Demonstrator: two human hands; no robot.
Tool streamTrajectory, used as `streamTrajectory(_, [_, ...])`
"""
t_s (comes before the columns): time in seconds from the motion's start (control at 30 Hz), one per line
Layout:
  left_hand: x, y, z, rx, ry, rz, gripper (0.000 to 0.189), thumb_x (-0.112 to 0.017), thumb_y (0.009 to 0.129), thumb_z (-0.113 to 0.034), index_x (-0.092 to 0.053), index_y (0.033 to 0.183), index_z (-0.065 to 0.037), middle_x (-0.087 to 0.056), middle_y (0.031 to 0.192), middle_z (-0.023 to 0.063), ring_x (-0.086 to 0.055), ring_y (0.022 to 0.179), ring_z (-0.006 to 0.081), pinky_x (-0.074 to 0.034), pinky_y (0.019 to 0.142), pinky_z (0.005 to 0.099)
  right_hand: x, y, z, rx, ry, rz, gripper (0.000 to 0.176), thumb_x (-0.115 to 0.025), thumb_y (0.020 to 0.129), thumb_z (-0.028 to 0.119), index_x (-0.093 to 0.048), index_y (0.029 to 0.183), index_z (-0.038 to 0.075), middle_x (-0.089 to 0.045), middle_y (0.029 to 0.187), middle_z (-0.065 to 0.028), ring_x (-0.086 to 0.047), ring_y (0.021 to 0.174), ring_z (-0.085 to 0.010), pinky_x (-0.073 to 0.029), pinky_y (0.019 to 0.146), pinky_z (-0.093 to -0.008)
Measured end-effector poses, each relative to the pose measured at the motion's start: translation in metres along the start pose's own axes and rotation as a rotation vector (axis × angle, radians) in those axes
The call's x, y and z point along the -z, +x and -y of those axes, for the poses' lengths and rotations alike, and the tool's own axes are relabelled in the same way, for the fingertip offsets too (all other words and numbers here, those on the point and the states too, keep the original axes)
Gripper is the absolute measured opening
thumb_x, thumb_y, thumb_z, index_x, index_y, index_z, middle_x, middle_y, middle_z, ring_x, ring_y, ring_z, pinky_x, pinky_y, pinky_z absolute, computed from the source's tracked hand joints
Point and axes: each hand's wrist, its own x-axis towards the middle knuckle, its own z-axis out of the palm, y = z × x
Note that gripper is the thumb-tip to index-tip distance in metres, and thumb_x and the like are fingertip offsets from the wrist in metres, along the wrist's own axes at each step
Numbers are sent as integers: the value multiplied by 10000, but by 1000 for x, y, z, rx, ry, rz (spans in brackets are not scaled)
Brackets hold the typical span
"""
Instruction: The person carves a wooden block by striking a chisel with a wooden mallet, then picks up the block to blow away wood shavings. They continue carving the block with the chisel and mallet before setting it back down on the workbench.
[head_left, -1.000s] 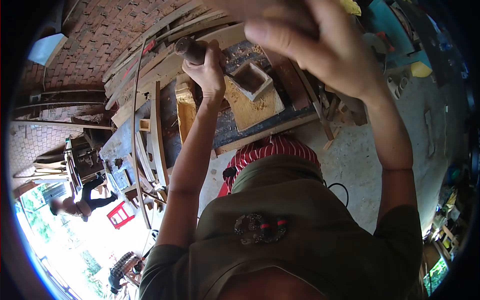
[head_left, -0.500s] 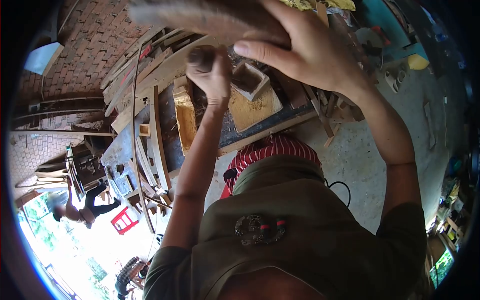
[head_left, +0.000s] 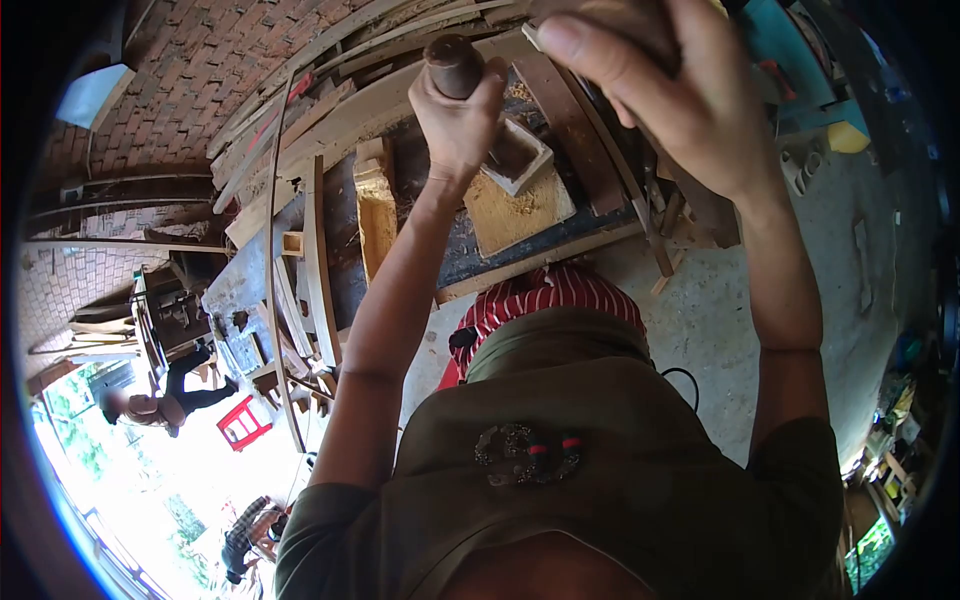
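My left hand (head_left: 458, 130) is wrapped round the dark, rounded handle of a chisel (head_left: 453, 66); my fist hides most of its blade. Below that fist, a small square wooden box (head_left: 538, 172) rests on a pale board (head_left: 520, 218) with shavings scattered on it. My right hand (head_left: 705, 125) is raised at the upper right, its fingers closed round a brown wooden mallet (head_left: 632, 22) that runs partly out of view. The mallet is apart from the chisel handle.
A hollowed yellowish wood block (head_left: 375, 225) lies left on the dark workbench (head_left: 340, 235). Long planks (head_left: 575, 130) are stacked behind and right. Near a red stool (head_left: 244, 423) at far left is a person (head_left: 170, 400); another person (head_left: 248, 535) is lower down.
The mallet in my right hand has moved up and right, away from the chisel handle. My left hand, still gripping the chisel, appears farther right and higher as the view shifts.
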Motion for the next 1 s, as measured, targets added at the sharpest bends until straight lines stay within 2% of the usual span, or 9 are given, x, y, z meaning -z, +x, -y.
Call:
streamTrajectory(0.13, [-6, -4, 1, -242, 13, -96, 174, -728, 774, -121, -617, 832, 0, -642, 731, 41, -604, 664, 101, -503, 644, 273, -25, -16, -30, 10, -433, 146, 415, -699, 880, 325, -600, 1101, -12, -691, 737, -155, -705, 654, -283, -560, 624, -397])
streamTrajectory(0.3, [8, -2, -3, 63, -126, -50, 136, -692, 796, -70, -565, 751, -51, -595, 664, -7, -569, 601, 73, -475, 574, 244, -10, -1, -12, 52, -248, 51, 418, -660, 922, 359, -564, 1083, -15, -661, 748, -148, -667, 619, -245, -520, 572, -372])
streamTrajectory(0.47, [-5, -10, 7, -191, -10, -83, 181, -714, 770, -83, -624, 902, 2, -666, 846, 37, -607, 741, 97, -510, 700, 269, -13, -1, 4, -61, -357, 233, 461, -632, 949, 378, -508, 1101, -40, -650, 790, -174, -658, 640, -263, -503, 575, -383])
streamTrajectory(0.57, [-5, -10, -4, -53, -94, -55, 162, -716, 766, -86, -613, 861, -4, -651, 796, 27, -588, 708, 90, -502, 672, 267, 0, 3, 11, -31, -222, 248, 518, -618, 951, 423, -500, 1148, -42, -636, 790, -183, -653, 637, -275, -497, 564, -380])
streamTrajectory(0.63, [-3, -12, -4, -25, 22, -28, 157, -723, 757, -98, -587, 786, -24, -607, 705, 12, -536, 644, 79, -478, 621, 269, -17, 3, -19, 318, -229, -118, 409, -676, 899, 368, -606, 1067, 1, -663, 682, -147, -676, 594, -271, -546, 585, -367])
streamTrajectory(0.77, [-5, -12, 2, -240, 82, 17, 169, -722, 730, -84, -616, 837, -7, -654, 753, 40, -592, 711, 105, -504, 692, 283, -29, -14, -19, 133, -512, 128, 410, -697, 880, 371, -591, 1030, 4, -655, 667, -149, -671, 577, -283, -541, 546, -375])
streamTrajectory(0.83, [-6, -13, 4, -142, -48, -12, 181, -719, 733, -82, -623, 863, 0, -669, 772, 52, -610, 739, 118, -508, 719, 288, -12, -11, -15, -61, -435, 275, 501, -682, 902, 360, -540, 1186, -27, -683, 873, -213, -697, 788, -337, -529, 695, -389])
streamTrajectory(0.93, [-3, -17, 1, 7, -46, -4, 208, -734, 748, -90, -629, 897, 9, -667, 791, 49, -610, 748, 111, -511, 730, 281, -17, -6, -15, 230, -193, -65, 511, -668, 909, 378, -536, 1189, -28, -684, 875, -222, -695, 811, -350, -528, 708, -401])
streamTrajectory(1.0, [-3, -22, 6, -96, 2, -42, 226, -736, 749, -92, -630, 922, 8, -673, 848, 67, -618, 782, 118, -510, 756, 283, -25, -15, -16, 40, -289, 106, 503, -660, 916, 381, -537, 1182, -28, -684, 892, -220, -692, 830, -343, -525, 727, -397])
